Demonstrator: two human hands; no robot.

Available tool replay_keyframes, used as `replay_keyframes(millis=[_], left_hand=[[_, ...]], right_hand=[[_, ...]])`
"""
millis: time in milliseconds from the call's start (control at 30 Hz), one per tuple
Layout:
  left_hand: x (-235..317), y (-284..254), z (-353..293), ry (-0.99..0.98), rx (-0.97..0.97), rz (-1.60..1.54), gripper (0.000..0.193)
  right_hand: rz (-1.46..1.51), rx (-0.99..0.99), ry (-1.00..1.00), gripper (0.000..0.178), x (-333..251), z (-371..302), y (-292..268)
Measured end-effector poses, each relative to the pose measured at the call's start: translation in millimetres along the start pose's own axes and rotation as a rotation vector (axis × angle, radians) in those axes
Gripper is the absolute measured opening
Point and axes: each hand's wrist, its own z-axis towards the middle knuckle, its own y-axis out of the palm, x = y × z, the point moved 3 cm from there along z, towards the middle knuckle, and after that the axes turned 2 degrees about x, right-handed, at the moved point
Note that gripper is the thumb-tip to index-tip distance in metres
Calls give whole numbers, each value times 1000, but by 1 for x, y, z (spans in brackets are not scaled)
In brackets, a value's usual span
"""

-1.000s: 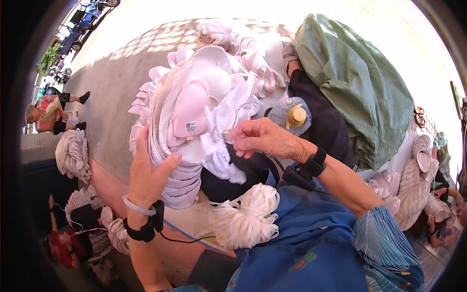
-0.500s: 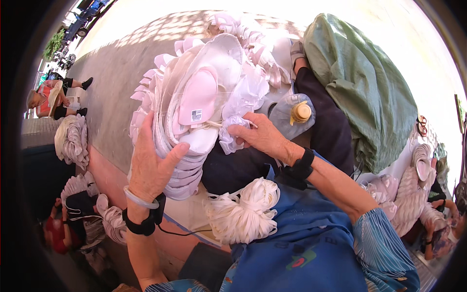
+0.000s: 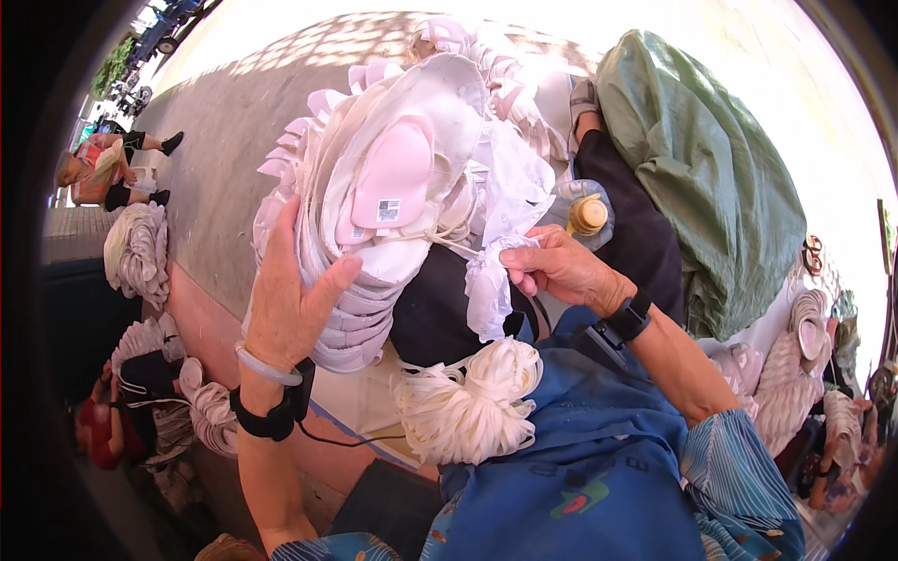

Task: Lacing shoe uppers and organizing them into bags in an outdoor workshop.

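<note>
Soles, white and pale pink, stacked on edge in one big bundle (image 3: 393, 187) at centre: too many to count, the top one showing a pink insole w/ a small label. One more loose bunch of white strips (image 3: 472, 402) sits nearer me, just below the bundle. Two smaller white bundles at far left, one (image 3: 136, 252) by the wall, one (image 3: 210, 411) nearer. One bottle (image 3: 587, 213) w/ a tan cap lies right of the bundle, inside clear plastic. One green cloth sack (image 3: 702, 178) further right.

My left hand (image 3: 290, 299) is up against the bundle's near left side, palm flat on the stacked edges, fingers spread wide & upright, thumb pressed across the lower soles. It props the bundle, no closed grip. Pale bangle & black strap on that wrist, w/ a thin cable trailing.

My right hand (image 3: 561, 266) comes in from the right, wrist bent, black watch on it. Fingers pinched narrow on a white strip (image 3: 486, 280) that hangs down from the bundle's right side; a thin cord runs from there back across the soles.

Bundle rests tilted over my lap, against dark cloth.
</note>
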Motion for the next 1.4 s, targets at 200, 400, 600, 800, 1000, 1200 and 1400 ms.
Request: replay_keyframes(millis=[200,400,600,800,1000,1200,1400], left_hand=[[60,-4,-22,269,236,191,59],[79,45,-11,35,-198,-276,37],[57,78,2,-29,-429,-321,33],[61,78,13,-223,-509,-413,32],[45,75,13,-251,-609,-298,34],[38,75,13,-106,-524,-544,28],[15,69,13,-146,-548,-593,24]], right_hand=[[-296,-39,-52,20,-11,0,4],[-262,-157,-89,19,-12,-4,21],[-337,-168,-133,19,-25,-9,28],[-264,-187,-140,22,-34,-9,34],[-244,-295,-158,31,-35,-13,40],[-374,-141,-192,22,-41,0,50],[-818,-19,-450,26,-44,8,60]])
